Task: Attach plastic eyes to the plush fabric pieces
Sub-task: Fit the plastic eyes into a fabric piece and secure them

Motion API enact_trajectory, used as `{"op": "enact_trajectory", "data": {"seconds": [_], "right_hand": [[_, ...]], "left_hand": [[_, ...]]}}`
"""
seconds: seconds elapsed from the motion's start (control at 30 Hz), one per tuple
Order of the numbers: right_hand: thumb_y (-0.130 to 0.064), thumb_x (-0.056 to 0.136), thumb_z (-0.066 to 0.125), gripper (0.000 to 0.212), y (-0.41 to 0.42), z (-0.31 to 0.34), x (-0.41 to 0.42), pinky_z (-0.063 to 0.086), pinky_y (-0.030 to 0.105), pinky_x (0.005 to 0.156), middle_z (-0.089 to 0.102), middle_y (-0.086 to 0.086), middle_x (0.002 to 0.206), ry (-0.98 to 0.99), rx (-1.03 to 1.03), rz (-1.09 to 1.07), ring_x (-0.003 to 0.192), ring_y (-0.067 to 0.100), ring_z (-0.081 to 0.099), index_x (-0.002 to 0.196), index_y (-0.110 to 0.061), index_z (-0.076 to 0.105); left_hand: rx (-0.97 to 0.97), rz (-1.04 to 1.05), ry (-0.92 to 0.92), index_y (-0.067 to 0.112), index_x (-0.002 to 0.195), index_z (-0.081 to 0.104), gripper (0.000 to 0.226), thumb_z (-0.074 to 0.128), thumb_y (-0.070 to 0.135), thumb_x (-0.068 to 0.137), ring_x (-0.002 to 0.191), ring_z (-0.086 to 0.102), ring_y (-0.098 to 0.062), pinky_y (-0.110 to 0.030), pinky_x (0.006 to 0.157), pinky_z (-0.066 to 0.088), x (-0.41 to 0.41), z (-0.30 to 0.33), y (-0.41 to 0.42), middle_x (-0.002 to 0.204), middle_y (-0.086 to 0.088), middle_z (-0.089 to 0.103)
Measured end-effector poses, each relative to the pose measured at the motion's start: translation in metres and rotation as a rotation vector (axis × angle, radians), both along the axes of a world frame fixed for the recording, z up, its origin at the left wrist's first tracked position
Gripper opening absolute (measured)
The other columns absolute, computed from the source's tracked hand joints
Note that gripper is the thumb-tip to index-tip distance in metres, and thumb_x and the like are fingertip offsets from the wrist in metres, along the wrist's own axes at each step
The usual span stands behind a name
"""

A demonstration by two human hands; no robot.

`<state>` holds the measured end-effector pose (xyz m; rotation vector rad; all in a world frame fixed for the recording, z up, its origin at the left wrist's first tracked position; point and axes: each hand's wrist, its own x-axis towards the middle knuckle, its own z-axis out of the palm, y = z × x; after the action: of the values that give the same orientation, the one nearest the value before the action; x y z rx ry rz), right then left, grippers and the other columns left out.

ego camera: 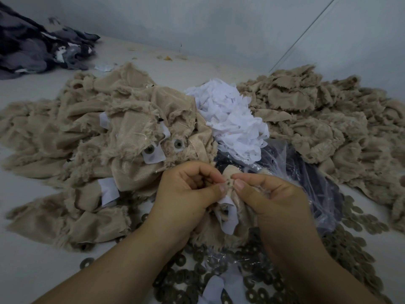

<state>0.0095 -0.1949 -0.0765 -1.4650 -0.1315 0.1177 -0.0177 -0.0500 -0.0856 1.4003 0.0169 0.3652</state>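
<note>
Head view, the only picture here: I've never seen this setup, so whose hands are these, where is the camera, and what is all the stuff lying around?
There is no machine. A person wears the camera on the head, looking down at their own hands. The left hand and right hand pinch a small beige plush fabric piece between them. On the pale surface lie heaps of beige plush pieces, a pile of white paper scraps, a clear plastic bag and many flat dark round washers.

Bare table [32, 255] lies open at the near left — a hand can pass there. Beige plush piles [72, 137] block left and right, white paper scraps [230, 119] the middle, washers [341, 242] crowd the near right.
</note>
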Motion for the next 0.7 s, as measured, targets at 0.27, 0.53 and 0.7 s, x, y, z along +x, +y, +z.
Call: {"op": "enact_trajectory", "data": {"seconds": [0.27,0.53,0.7], "right_hand": [[-0.005,0.082,0.075,0.019,0.0007,0.0018,-0.0019,0.062,0.029,0.061,0.078,0.005,0.078,-0.023,-0.053,-0.036,0.073,0.022,0.076,0.080,-0.023,0.081],[-0.007,0.079,0.079,0.015,0.0003,0.0037,-0.0026,0.057,0.020,0.056,0.078,0.002,0.073,-0.060,-0.080,-0.051,0.068,0.017,0.075,0.076,-0.021,0.081],[-0.006,0.080,0.077,0.018,0.0014,0.0036,-0.0032,0.057,0.020,0.057,0.078,0.003,0.075,-0.035,-0.045,-0.028,0.068,0.017,0.076,0.076,-0.023,0.081]], "left_hand": [[-0.015,0.030,-0.007,0.018,0.066,0.073,0.029,0.075,-0.011,0.071,0.057,0.056,-0.010,-0.019,0.055,0.049,0.0013,-0.0016,-0.0009,0.060,-0.002,0.065],[0.000,0.070,-0.054,0.019,0.066,0.072,0.031,0.072,-0.011,0.073,0.054,0.055,-0.008,-0.018,0.053,0.048,-0.0008,-0.0015,-0.0001,0.059,0.002,0.064],[0.036,0.090,-0.051,0.016,0.066,0.072,0.034,0.070,-0.017,0.075,0.053,0.057,-0.005,-0.016,0.053,0.047,-0.0005,-0.0019,-0.0008,0.059,0.003,0.064]]}}
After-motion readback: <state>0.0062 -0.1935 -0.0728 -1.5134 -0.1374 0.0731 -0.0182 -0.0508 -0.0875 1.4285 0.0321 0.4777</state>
